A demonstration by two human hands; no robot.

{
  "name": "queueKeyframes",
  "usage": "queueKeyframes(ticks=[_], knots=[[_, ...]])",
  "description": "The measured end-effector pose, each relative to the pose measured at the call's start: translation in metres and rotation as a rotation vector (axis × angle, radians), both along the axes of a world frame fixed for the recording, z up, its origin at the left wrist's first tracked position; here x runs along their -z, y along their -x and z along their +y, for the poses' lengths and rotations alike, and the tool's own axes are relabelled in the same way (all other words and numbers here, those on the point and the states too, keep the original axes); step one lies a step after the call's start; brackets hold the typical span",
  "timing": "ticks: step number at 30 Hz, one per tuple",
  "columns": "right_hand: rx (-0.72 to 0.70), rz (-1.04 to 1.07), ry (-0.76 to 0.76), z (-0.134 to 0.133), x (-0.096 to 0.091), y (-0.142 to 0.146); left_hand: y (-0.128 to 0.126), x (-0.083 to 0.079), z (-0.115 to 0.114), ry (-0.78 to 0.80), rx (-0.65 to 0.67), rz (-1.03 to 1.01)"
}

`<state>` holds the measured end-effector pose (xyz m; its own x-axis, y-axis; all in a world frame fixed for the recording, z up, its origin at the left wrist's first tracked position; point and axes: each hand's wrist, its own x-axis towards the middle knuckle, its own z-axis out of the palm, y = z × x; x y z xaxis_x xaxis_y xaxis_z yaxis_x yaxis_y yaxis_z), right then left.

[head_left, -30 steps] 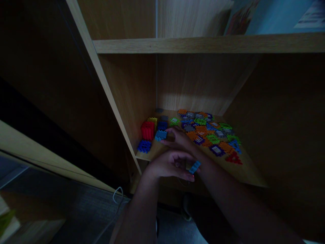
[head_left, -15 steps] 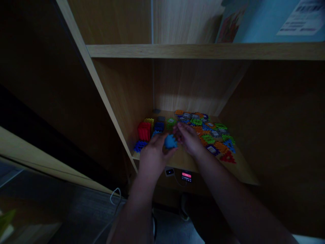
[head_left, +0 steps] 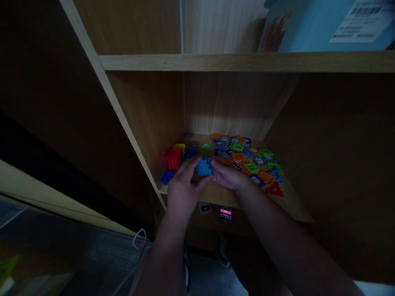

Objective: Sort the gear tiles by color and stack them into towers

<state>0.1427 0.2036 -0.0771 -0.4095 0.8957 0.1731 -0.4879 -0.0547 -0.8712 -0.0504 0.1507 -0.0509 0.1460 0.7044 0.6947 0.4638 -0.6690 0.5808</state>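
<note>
Holding: a blue interlocking plastic block (head_left: 204, 167) gripped between the left hand (head_left: 184, 190) and the right hand (head_left: 226, 174), both closed narrowly around it.
Block position: lower middle of the frame, held over the front of the wooden shelf (head_left: 222, 195).
Left of the hands: a red cube (head_left: 173, 159), a yellow piece (head_left: 179, 147) behind it, and a dark blue piece (head_left: 168, 177), all near the shelf's left wall.
Right of the hands: a heap of multicoloured flat plastic pieces (head_left: 247, 156), just beside the right hand.
Upper right: a blue printed sheet (head_left: 324, 24) on the shelf above.
</note>
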Motion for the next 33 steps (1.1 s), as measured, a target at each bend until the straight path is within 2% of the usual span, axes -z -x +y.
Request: queueKeyframes(ticks=[2,4,8,10,12,15,17,20,23,25,29,33], knots=[[0.046,0.01,-0.033,0.0,-0.003,-0.002,0.0,-0.002,-0.002,0.076,-0.049,-0.103],[0.07,0.014,-0.069,-0.001,-0.006,-0.004,-0.002,-0.003,-0.005,0.256,-0.05,-0.237],[0.11,0.016,-0.127,-0.002,-0.009,-0.005,-0.013,0.002,-0.005,0.692,0.152,-0.58],[0.106,-0.004,-0.148,-0.003,-0.009,-0.004,-0.021,0.006,-0.004,0.825,0.271,-0.736],[0.077,-0.035,-0.163,-0.004,-0.009,-0.003,-0.027,0.009,-0.002,0.892,0.367,-0.845],[-0.008,-0.088,-0.172,-0.005,-0.008,-0.001,-0.032,0.013,0.0,0.916,0.433,-0.939],[-0.041,-0.116,-0.182,-0.006,-0.007,0.001,-0.032,0.014,0.001,0.908,0.414,-0.965],[0.009,-0.193,-0.225,-0.004,-0.006,0.003,-0.028,0.015,0.003,0.824,0.247,-0.908],[0.058,-0.299,-0.261,-0.002,-0.004,0.005,-0.022,0.015,0.003,0.625,-0.028,-0.677],[0.097,-0.332,-0.28,0.0,-0.002,0.006,-0.019,0.014,0.002,0.522,-0.161,-0.52],[0.18,-0.357,-0.323,0.002,0.001,0.006,-0.019,0.013,0.001,0.481,-0.238,-0.418],[0.12,-0.363,-0.32,0.003,0.003,0.006,-0.02,0.016,0.004,0.52,-0.244,-0.474]])
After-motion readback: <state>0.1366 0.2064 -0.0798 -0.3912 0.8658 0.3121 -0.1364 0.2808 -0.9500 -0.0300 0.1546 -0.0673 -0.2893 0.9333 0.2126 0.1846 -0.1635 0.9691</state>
